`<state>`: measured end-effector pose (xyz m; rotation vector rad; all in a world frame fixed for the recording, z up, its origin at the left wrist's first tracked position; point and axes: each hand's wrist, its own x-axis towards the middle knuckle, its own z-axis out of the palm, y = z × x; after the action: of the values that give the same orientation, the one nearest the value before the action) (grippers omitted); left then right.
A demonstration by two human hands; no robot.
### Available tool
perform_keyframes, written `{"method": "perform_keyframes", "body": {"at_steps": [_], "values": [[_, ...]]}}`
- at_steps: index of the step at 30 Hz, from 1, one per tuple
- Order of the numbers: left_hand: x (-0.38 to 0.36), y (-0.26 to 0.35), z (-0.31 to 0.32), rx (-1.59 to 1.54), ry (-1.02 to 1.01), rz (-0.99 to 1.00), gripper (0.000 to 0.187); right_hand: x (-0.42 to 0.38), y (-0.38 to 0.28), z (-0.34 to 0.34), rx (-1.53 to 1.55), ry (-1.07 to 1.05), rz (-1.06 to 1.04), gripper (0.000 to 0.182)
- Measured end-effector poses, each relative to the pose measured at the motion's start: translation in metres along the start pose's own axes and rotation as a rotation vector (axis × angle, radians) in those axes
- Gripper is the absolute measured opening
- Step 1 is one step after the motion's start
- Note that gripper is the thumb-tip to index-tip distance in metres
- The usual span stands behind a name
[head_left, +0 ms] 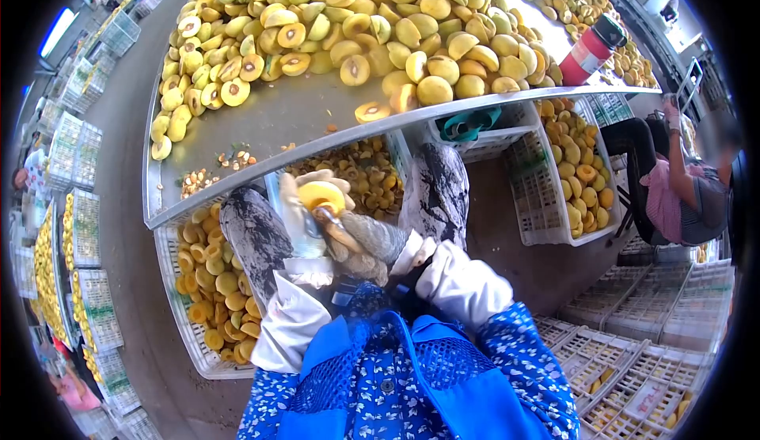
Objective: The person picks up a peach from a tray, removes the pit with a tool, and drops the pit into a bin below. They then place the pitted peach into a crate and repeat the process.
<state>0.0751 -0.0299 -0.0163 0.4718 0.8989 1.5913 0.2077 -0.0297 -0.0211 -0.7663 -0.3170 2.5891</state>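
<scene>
A fruit-processing hall, plainly industrial. Far side: long steel table point(277, 115) heaped with yellow peach halves point(380, 20), many pitted. Beneath and near: white plastic crates point(554, 195) filled with more fruit. Stacks of empty crates point(79, 155) along the left wall and at near right. Another seated worker point(681, 195) at right, concrete floor underfoot.

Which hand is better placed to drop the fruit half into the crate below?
Left, probably: the left hand holds the fruit half above the crate, while the right hand grips a tool.
</scene>
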Motion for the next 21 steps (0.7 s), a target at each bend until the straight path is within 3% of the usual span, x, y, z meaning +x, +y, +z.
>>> {"method": "perform_keyframes", "body": {"at_steps": [1, 2, 3, 4, 5, 6, 7, 9, 11, 13, 15, 17, 20, 21], "values": [[0.001, 0.005, -0.003, -0.1, 0.024, -0.027, 0.057, 0.013, 0.017, -0.013, -0.214, -0.156, -0.263, 0.027], [0.007, 0.009, -0.013, -0.307, 0.238, -0.023, 0.053, 0.013, 0.02, -0.016, 0.024, -0.263, -0.137, 0.03], [-0.004, 0.031, -0.031, 0.089, 0.308, 0.07, 0.051, 0.012, 0.019, -0.025, -0.014, -0.317, -0.073, 0.037], [-0.004, 0.043, -0.057, 0.445, 0.573, 0.277, 0.042, 0.012, 0.018, -0.034, -0.055, -0.373, -0.011, 0.046], [-0.008, 0.064, -0.077, 1.138, 0.607, 0.457, 0.029, 0.027, 0.03, -0.054, -0.059, -0.129, -0.012, 0.05], [0.008, 0.069, -0.134, 1.3, 0.494, 0.67, 0.022, 0.043, 0.042, -0.075, -0.061, 0.116, -0.011, 0.054], [0.0, 0.097, -0.093, 2.053, 0.538, 0.994, 0.024, 0.039, 0.041, -0.084, 0.025, 0.117, 0.02, 0.054], [0.027, 0.101, -0.041, 1.851, 0.386, 1.134, 0.027, 0.025, 0.015, -0.049, -0.269, 0.286, 0.193, 0.052], [0.059, 0.086, 0.026, 1.704, 0.144, 0.75, 0.034, 0.036, 0.028, -0.064, -0.311, 0.225, 0.139, 0.052], [0.098, 0.071, 0.093, 1.995, -0.087, 0.083, 0.048, 0.059, 0.056, -0.113, 0.027, 0.0, 0.062, 0.035], [0.144, 0.036, 0.111, 2.122, -0.405, -0.132, 0.061, 0.064, 0.06, -0.127, 0.034, -0.042, 0.048, 0.032], [0.172, -0.005, 0.093, 2.091, -0.561, 0.073, 0.066, 0.059, 0.055, -0.13, -0.006, -0.052, 0.043, 0.032], [0.179, -0.013, 0.096, 1.842, -0.462, -0.042, 0.059, 0.056, 0.044, -0.129, 0.119, -0.221, 0.074, 0.038], [0.177, -0.012, 0.09, 1.734, -0.42, -0.062, 0.059, 0.047, 0.036, -0.112, -0.105, -0.014, 0.057, 0.037]]}}
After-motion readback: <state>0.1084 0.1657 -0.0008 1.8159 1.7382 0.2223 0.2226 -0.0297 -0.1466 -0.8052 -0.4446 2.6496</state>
